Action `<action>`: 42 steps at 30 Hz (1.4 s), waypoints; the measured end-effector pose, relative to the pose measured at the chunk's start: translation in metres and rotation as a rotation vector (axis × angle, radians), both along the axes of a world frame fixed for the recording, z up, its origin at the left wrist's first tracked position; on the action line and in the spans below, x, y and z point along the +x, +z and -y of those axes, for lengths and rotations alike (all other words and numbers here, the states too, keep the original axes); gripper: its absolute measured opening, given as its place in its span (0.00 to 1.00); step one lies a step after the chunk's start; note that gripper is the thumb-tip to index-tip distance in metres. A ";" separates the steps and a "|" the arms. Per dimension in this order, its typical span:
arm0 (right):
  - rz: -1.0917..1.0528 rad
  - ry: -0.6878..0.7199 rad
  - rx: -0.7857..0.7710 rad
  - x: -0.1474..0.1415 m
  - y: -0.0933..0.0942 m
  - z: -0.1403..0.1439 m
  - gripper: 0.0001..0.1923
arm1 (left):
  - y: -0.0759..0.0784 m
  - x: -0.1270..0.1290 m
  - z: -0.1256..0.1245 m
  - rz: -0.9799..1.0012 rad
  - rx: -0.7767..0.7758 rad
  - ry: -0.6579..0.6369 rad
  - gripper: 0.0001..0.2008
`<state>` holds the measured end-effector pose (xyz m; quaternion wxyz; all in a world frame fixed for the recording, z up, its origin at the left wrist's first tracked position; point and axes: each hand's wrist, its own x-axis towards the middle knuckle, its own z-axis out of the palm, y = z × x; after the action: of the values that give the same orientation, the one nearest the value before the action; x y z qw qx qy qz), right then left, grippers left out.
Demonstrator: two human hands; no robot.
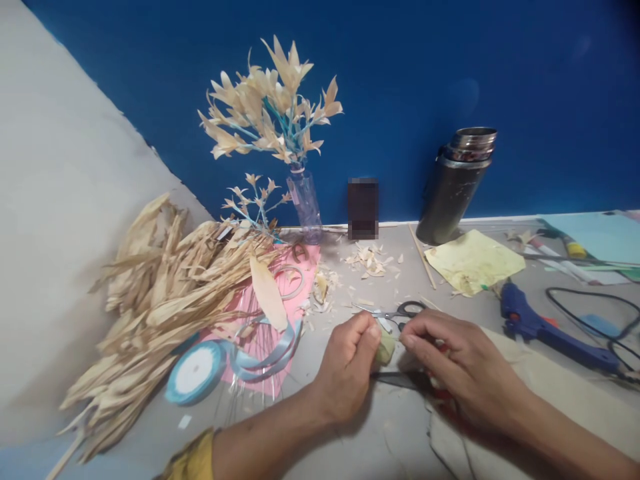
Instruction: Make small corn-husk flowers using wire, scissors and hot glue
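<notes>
Dried corn husks [165, 293] heaped left on grey table [350, 433]; blue glue gun [540, 327] far right. Both forearms reach in from the bottom edge. Left hand [347, 367] curled shut, pinching pale husk piece [385, 347] at table centre. Right hand [460, 367], fingers bent and nearly closed, tips touching same piece. Scissors [400, 312] just behind.

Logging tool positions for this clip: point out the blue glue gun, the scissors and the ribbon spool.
glue gun [537, 328], head view, on its blue body.
scissors [411, 309], head view, on a black handle loop.
ribbon spool [194, 372], head view, on its white face.
</notes>
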<state>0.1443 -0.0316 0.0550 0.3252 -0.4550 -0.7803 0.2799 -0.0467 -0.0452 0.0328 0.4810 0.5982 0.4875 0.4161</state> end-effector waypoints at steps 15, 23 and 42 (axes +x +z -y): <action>0.049 -0.037 0.045 0.003 -0.011 0.000 0.14 | 0.012 -0.018 -0.015 -0.344 0.817 0.147 0.06; 0.040 -0.050 0.101 0.006 -0.011 -0.003 0.13 | 0.023 -0.015 -0.016 -0.151 0.173 0.009 0.08; -0.008 -0.114 0.045 0.012 -0.025 -0.019 0.13 | 0.138 -0.077 -0.004 -0.439 0.536 0.116 0.09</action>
<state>0.1558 -0.0124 0.0300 0.3539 -0.4903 -0.7579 0.2450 -0.1234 -0.0417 0.1708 0.1663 0.7497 0.4860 0.4172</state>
